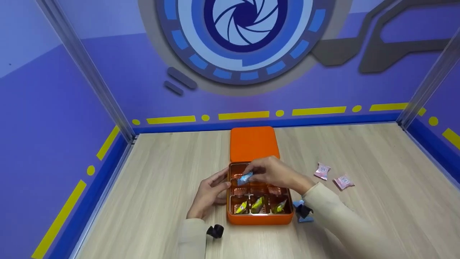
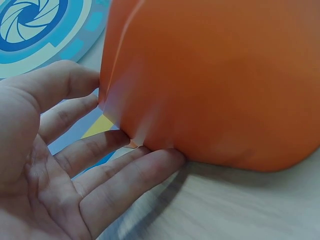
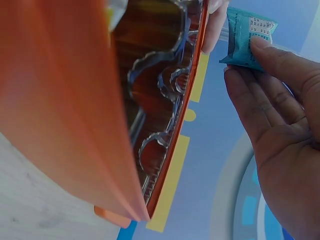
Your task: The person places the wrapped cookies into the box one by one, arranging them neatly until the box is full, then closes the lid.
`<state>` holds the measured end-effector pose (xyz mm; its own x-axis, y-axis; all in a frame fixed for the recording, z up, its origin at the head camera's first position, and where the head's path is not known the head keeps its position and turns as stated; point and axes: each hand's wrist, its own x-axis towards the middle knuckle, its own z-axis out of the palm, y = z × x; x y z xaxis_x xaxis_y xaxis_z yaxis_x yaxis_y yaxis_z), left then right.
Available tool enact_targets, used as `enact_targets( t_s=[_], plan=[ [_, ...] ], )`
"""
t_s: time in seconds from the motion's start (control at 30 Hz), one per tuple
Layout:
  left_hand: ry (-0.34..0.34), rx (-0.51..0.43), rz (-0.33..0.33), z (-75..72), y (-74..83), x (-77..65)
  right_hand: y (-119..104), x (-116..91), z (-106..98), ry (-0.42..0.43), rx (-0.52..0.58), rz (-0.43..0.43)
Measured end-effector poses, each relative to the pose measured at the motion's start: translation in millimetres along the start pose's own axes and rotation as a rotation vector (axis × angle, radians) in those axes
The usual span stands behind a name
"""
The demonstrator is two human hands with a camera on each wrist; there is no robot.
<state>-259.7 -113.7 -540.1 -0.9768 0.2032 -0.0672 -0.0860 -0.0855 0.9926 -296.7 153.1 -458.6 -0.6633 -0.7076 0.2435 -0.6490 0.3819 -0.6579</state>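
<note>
My right hand [image 1: 275, 174] pinches a small blue-wrapped candy [image 1: 245, 178] between thumb and fingers, above the back left compartments of an orange tin box [image 1: 260, 219]. In the right wrist view the candy [image 3: 250, 37] shows a teal wrapper with a printed white panel. Against the box's left side rests my left hand [image 1: 209, 192]. Its fingertips touch the outer wall [image 2: 215, 90], with the fingers spread and fairly straight. Along the front row sit a yellow-green wrapped candy [image 1: 241, 207], a second candy [image 1: 257, 205] and a third candy [image 1: 280, 206], each in its own compartment.
Behind the box lies its orange lid [image 1: 254, 144]. Two pink candies, one nearer [image 1: 344, 182] and one farther [image 1: 322, 171], lie on the table to the right. Blue wrappers [image 1: 305, 218] show beside the box, partly under my right sleeve. Printed walls enclose the wooden table [image 1: 169, 172].
</note>
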Motion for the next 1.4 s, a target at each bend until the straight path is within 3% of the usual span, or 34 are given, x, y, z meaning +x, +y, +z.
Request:
enact_targets(
  t_s=[0.5, 1.17, 1.4],
  plan=[
    [-0.011, 0.013, 0.006, -2.2, -0.1, 1.3, -3.7, 6.6, 12.2, -0.032, -0.039, 0.013],
    [-0.006, 0.053, 0.005, -1.2, 0.7, -0.7, -0.3, 7.1, 25.0, -0.064, -0.093, -0.058],
    [-0.003, 0.058, 0.004, -1.3, 0.0, 0.7, -0.6, 6.4, 27.3, -0.063, -0.078, -0.033]
  ],
)
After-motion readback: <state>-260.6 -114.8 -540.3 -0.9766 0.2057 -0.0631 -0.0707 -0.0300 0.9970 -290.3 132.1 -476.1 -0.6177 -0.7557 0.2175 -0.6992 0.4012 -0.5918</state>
